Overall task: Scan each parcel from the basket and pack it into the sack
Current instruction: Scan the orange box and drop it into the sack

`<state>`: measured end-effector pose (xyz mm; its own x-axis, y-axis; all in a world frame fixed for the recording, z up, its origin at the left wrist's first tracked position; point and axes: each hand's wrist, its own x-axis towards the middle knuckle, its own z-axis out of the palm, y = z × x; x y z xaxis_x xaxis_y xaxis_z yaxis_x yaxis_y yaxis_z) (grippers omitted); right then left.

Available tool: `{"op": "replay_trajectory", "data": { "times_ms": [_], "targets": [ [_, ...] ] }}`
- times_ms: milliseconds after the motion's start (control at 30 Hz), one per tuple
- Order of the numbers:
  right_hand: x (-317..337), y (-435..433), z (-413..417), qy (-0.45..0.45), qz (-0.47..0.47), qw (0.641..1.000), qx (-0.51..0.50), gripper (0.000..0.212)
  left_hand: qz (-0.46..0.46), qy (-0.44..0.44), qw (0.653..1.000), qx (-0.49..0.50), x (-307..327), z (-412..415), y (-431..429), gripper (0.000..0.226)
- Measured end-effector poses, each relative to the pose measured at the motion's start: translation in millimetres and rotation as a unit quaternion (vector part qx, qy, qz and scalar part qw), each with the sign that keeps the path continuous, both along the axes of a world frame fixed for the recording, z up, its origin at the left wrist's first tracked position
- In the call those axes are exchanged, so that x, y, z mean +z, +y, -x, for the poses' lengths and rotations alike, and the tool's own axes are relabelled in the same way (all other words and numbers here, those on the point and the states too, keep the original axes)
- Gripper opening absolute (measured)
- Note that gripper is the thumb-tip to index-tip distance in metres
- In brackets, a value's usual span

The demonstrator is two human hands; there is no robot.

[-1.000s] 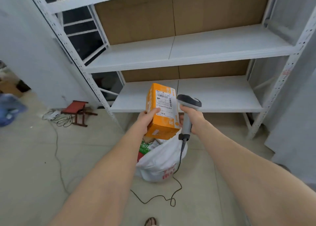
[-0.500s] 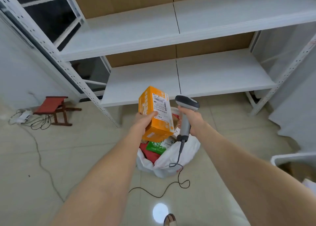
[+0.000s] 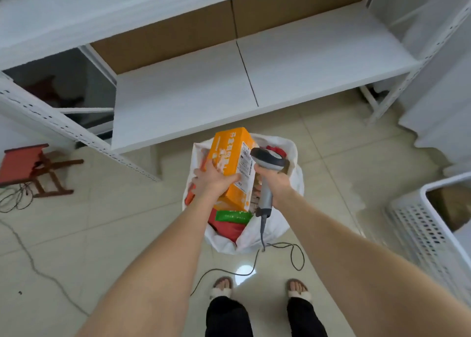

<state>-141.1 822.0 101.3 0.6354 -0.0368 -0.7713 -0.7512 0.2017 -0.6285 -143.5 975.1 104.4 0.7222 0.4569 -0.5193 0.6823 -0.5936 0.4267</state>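
**Orange box and scanner held together over the open sack**

Both my forearms reach forward and down and meet above the sack. My left hand comes in from seven o'clock with its back turned up. Its fingers are wrapped round the left side of the orange rectangular cardboard parcel, and the thumb is clamped over the upper face. I hold the parcel tilted, its far end pointing to twelve o'clock, with the white printed label on the side facing three o'clock.

My right hand comes in from five o'clock. Its fingers are closed tight round the handle of the grey handheld barcode scanner. The scanner's head rises above my fist, just beside the label. I cannot tell whether it touches the parcel. A thin black cable drops from the foot of the handle and loops on the tiles at six o'clock of the sack.

The white plastic sack stands on the floor right under the parcel, with its mouth open. A green packet and a red packet lie inside it, at six o'clock of the parcel.

The white perforated plastic basket stands at four o'clock, well apart from the sack, with something brown inside. A white metal shelf fills twelve o'clock, and a small red wooden stool stands at nine.
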Motion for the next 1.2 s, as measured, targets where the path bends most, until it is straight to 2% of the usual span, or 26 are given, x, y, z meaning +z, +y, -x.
{"op": "replay_trajectory", "data": {
  "times_ms": [67, 133, 233, 267, 400, 500, 633, 733, 800, 933, 1000, 1100, 1200],
  "targets": [
    [-20, 12, -5, -0.001, 0.003, 0.999, -0.045, 0.060, -0.078, -0.010, 0.995, -0.060, -17, -13, 2, 0.111],
    [-41, 22, -12, -0.007, 0.009, 0.996, -0.089, 0.050, -0.115, -0.005, 0.986, -0.120, -38, -26, 3, 0.109],
    [-67, 38, -18, -0.006, 0.039, 0.993, -0.110, 0.022, -0.083, 0.043, 0.974, -0.204, -72, -35, 5, 0.111],
    [-75, 43, -18, -0.007, 0.055, 0.992, -0.112, 0.019, -0.065, 0.054, 0.974, -0.211, -82, -36, 8, 0.109],
    [-94, 68, -18, -0.019, 0.124, 0.987, -0.100, 0.023, -0.036, 0.058, 0.973, -0.223, -104, -45, 24, 0.082],
    [-102, 76, -19, -0.020, 0.182, 0.976, -0.115, 0.024, -0.009, 0.068, 0.970, -0.234, -114, -47, 34, 0.076],
    [-108, 85, -24, -0.006, 0.205, 0.977, -0.053, 0.055, 0.029, 0.089, 0.977, -0.193, -126, -44, 49, 0.080],
    [-112, 97, -29, -0.016, 0.185, 0.982, -0.033, 0.031, 0.087, 0.050, 0.979, -0.179, -130, -51, 53, 0.074],
    [-112, 104, -29, -0.012, 0.191, 0.981, -0.035, 0.025, 0.093, 0.019, 0.983, -0.156, -129, -52, 55, 0.067],
    [-105, 116, -19, -0.002, 0.197, 0.980, -0.032, 0.029, -0.001, -0.042, 0.988, -0.150, -121, -35, 68, 0.062],
    [-110, 117, -16, 0.008, 0.214, 0.977, 0.002, 0.028, -0.033, -0.038, 0.982, -0.183, -127, -34, 75, 0.051],
    [-122, 118, -15, 0.043, 0.281, 0.957, 0.065, 0.050, 0.014, 0.008, 0.980, -0.199, -139, -41, 82, 0.046],
    [-118, 124, -20, 0.010, 0.359, 0.932, 0.058, 0.044, 0.047, 0.037, 0.978, -0.199, -142, -44, 90, 0.051]
  ]
}}
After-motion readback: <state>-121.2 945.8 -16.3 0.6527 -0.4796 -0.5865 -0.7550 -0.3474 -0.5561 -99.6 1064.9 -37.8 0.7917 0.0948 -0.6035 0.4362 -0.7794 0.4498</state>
